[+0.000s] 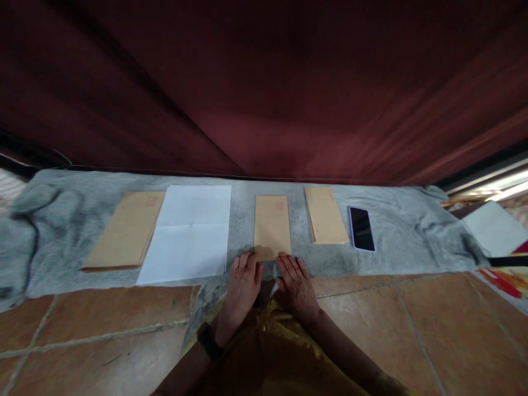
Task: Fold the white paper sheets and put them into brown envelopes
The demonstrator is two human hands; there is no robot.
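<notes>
Resting at the near edge of the middle envelope (271, 220), both hands show in the head view, the only one. The brown middle envelope lies on a grey cloth (404, 231), its long sides running away from the person, a small red print near its far right corner.

The left hand (243, 281) has its fingertips at the envelope's near left corner, and the right hand (297, 281) has its own on the near right corner. Fingers lie close together and slightly bent on each; I cannot tell whether the thumbs pinch the paper or the hands merely lie against it. A dark wristband (209, 341) circles the left wrist, nearer the person than the envelope.

Left of the middle envelope lie white sheets (190, 231) with a crosswise crease, and farther left, touching the sheets, a stack of brown envelopes (124, 231). To its right is a smaller envelope pile (325, 214), set slightly askew, then a phone (362, 229) with a dark screen just beside that pile. Beyond the middle envelope rises dark red fabric (268, 132); on its near side, past the cloth, is tiled floor (371, 324).
</notes>
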